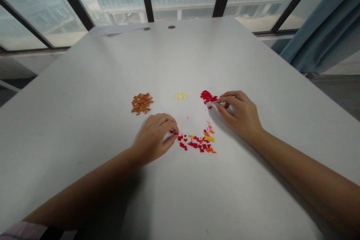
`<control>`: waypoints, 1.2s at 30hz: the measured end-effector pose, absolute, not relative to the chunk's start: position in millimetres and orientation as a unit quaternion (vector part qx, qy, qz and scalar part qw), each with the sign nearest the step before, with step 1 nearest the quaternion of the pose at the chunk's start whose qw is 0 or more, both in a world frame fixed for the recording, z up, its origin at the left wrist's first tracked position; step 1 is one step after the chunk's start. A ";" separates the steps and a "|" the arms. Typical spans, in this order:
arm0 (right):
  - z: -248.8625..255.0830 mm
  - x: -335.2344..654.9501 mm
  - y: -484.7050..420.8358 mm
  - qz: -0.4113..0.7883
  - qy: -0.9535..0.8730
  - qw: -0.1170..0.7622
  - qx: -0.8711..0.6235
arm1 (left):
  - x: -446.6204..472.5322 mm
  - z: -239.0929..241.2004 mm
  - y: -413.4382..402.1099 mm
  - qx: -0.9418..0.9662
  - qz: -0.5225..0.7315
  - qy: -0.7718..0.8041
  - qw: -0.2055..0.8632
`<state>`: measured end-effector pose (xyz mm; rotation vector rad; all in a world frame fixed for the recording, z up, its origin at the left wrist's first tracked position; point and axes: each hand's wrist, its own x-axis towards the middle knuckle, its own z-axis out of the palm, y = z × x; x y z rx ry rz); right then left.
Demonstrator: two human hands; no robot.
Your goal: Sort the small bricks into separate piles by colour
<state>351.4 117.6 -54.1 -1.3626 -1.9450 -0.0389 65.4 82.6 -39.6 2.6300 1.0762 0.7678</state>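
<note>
My left hand (156, 137) is at the left end of a mixed scatter of small toy bricks (204, 146), mostly red with some orange, yellow and pink. Its thumb and index finger pinch a small red brick (176, 133). My right hand (240, 114) reaches in from the right, at the edge of a pile of red bricks (206, 95). Thumb and index fingertips are nearly together there; whatever is between them is too small to make out.
A brown brick pile (141, 103) lies to the left, and a small pale yellow pile (180, 96) sits between it and the red one. One pink piece (188, 117) lies alone. Paper (112, 30) and two dark round spots are at the white table's far edge.
</note>
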 end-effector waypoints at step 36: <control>-35.6 274.2 78.3 -0.023 -0.866 0.370 -0.335 | 68.1 -42.1 69.3 0.810 0.395 0.409 0.147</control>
